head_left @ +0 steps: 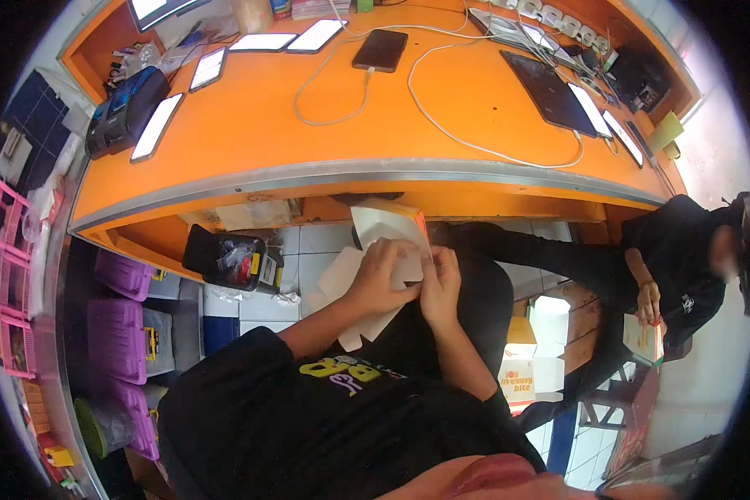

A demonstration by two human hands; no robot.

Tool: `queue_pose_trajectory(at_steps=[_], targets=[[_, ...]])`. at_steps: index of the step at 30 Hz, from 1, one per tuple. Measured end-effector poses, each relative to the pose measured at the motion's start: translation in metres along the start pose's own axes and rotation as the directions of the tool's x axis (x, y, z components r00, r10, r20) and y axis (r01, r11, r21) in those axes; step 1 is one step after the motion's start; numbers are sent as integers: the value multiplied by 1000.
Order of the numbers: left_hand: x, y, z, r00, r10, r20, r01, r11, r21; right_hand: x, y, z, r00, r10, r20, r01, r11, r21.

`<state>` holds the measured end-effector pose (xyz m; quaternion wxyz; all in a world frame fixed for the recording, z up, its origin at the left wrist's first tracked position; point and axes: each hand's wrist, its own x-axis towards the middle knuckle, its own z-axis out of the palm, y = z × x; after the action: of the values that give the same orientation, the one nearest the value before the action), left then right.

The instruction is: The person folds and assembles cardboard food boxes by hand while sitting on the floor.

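A partly folded cardboard food box [389, 223], white inside with an orange outer side, is held above my lap with its flaps spread. My left hand [381, 277] is closed on its white inner panels, fingers bent against the card. My right hand [440, 287] pinches the orange edge on the right side, thumb up along the fold. The two hands are close together, and part of the card is hidden behind them. Loose white flaps [362, 333] hang below my left wrist.
Ahead stands an orange desk [267, 142] with phones, a tablet [550, 92] and cables. Folded boxes [521, 371] stand to my right. Beyond them sits a co-worker [667, 267] holding another box [643, 340]. A black bin [225, 258] and purple-lidded containers [125, 342] are at left.
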<state>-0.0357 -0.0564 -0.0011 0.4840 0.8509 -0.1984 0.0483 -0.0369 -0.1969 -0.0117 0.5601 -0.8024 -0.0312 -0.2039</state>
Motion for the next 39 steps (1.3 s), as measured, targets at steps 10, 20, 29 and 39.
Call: queue_pose_trajectory(at_steps=[10,20,29,39], targets=[[1,-27,5,931,-329,-158,182,795,-579,10,-15,-13,984,146,100,-173,909,380],[3,-6,-5,962,-269,37,220,691,-688,13,-10,-19,988,-9,153,-32,964,263],[0,-11,-4,939,-342,-17,233,676,-699,12,-11,-22,955,-188,231,138,967,215],[2,-21,-2,928,-362,-92,169,627,-760,5,-16,-18,928,-266,261,188,939,288]])
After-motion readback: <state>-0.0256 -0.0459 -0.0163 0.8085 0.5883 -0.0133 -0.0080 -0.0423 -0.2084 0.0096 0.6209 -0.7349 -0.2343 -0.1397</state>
